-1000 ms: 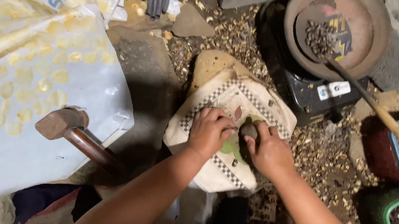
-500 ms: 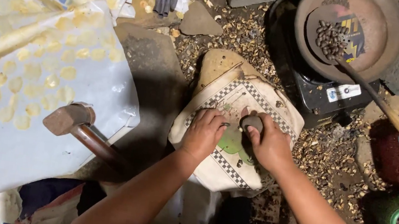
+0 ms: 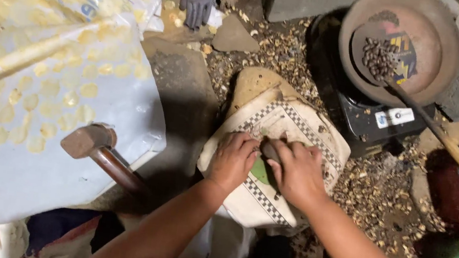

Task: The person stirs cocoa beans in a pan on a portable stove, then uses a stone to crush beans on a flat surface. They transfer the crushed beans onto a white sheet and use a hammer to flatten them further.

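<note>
The right hand has its grip closed around a small dark stone, and the left hand lies flat beside it, fingers bent, holding nothing. Both press on a white cloth with a checkered border draped over a rock. A wooden mallet lies to the left, and a round brown pan sits up right.

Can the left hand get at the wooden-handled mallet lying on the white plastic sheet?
Probably yes: the left hand rests on the patterned cloth, and the wooden-handled mallet lies just to its left with nothing in between.
</note>
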